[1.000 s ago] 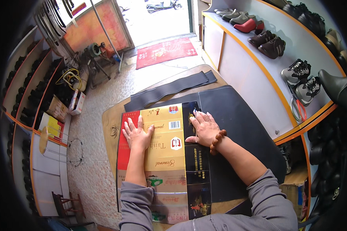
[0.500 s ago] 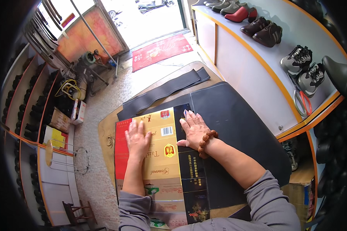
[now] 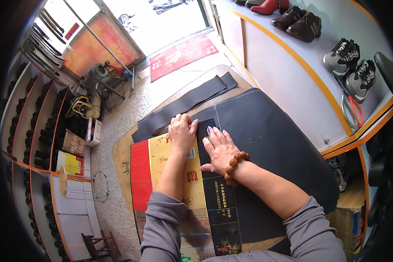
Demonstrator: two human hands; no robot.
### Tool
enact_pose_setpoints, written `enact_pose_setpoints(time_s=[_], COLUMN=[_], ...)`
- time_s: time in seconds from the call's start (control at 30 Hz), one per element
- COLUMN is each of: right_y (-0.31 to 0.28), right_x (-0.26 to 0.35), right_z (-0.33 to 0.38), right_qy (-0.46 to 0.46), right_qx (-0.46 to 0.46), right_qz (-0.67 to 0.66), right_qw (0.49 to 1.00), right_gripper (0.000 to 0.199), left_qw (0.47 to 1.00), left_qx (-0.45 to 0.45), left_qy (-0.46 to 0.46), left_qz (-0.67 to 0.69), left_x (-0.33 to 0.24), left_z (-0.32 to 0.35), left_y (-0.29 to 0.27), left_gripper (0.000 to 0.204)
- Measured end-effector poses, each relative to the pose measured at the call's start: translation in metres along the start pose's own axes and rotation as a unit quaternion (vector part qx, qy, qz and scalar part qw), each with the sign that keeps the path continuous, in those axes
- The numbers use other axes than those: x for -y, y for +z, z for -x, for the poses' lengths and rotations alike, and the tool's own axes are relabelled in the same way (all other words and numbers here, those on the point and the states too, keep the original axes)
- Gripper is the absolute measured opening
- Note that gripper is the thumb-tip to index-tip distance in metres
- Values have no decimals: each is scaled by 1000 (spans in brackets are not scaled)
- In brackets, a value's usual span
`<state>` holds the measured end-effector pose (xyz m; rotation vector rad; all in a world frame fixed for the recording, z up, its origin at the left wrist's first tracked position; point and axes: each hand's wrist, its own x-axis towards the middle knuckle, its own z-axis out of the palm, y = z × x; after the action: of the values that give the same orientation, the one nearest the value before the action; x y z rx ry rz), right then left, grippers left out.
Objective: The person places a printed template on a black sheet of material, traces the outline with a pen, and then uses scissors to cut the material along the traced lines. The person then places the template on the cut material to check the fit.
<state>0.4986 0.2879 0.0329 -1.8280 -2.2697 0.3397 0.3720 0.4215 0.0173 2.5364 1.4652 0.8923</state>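
A sheet of joined printed cardboard panels [image 3: 142, 174], red, gold and black, lies over a large black leather-like sheet [image 3: 270, 131] on the work table. My left hand [image 3: 182, 132] is at the far edge of the gold part, its fingers curled in; whatever they pinch is hidden. Flat on the black panel, my right hand [image 3: 221, 147] presses down with fingers outstretched and a brown bead bracelet at the wrist. A small bluish thing shows by its index fingertip, too small to name.
Long black strips [image 3: 183, 102] lie across the table's far end. On the right, a white counter [image 3: 284, 65] holds shoes [image 3: 341, 56] and red-handled scissors [image 3: 353, 111]. Shelves [image 3: 35, 109] line the left. A wire stand [image 3: 81, 183] and a small wooden stool [image 3: 100, 242] are on the left.
My left hand has gone from lying flat on the gold panel to the sheet's far edge, moving up and right, and its fingers have curled. My right hand stays pressed in place.
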Motion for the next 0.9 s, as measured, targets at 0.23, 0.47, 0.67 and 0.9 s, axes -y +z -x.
enact_pose_setpoints(time_s=[0.23, 0.47, 0.67, 0.9], right_y=[3, 3, 1, -1], right_x=[-1, 0, 0, 1], right_z=[0, 0, -1, -1], right_qy=[-1, -1, 5, 8], right_qx=[-13, -13, 0, 6], right_qz=[-7, -1, 0, 1], right_qw=[1000, 1000, 1000, 1000], right_gripper=[88, 88, 88, 88], left_qw=[1000, 998, 998, 999], left_qx=[-8, 49, 50, 34], left_qy=[0, -48, -48, -38], left_qz=[-24, -1, -1, 3], left_x=[-1, 4, 4, 4], left_z=[-2, -6, -5, -4], left_y=[3, 2, 3, 4], left_gripper=[26, 27, 26, 26])
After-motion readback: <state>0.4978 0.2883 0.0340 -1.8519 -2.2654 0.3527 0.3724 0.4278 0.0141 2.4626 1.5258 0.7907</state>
